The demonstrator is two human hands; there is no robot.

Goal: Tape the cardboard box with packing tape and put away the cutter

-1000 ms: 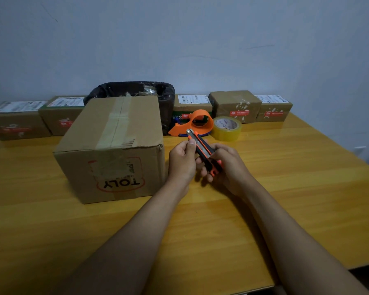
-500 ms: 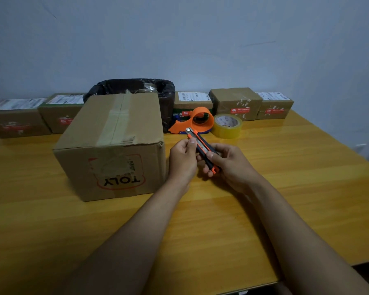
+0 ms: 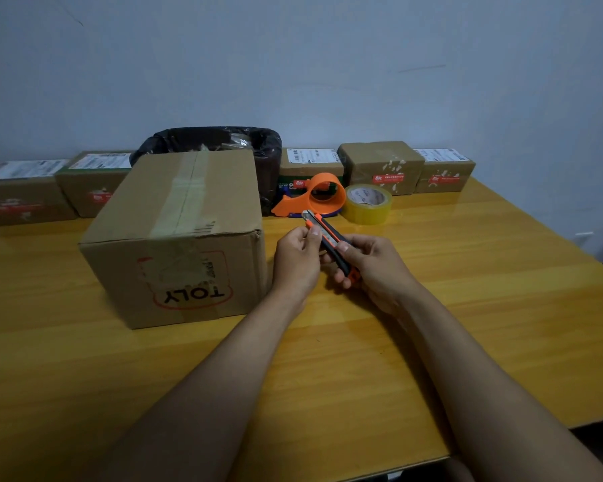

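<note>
Both hands gripping cutter [image 3: 329, 245], left hand [image 3: 298, 259] pinching far end, right hand [image 3: 373, 264] curled round near end, blade indistinct, cardboard box [image 3: 178, 234] left, taped.

Bare wooden table [image 3: 467, 325] lay open to the right of and in front of the hands, while the cardboard box [image 3: 178, 238] blocked the left side, and the orange tape dispenser [image 3: 314, 196], tape roll [image 3: 368, 204], lined bin [image 3: 258, 158] and small parcels [image 3: 380, 167] crowded the far edge.
</note>
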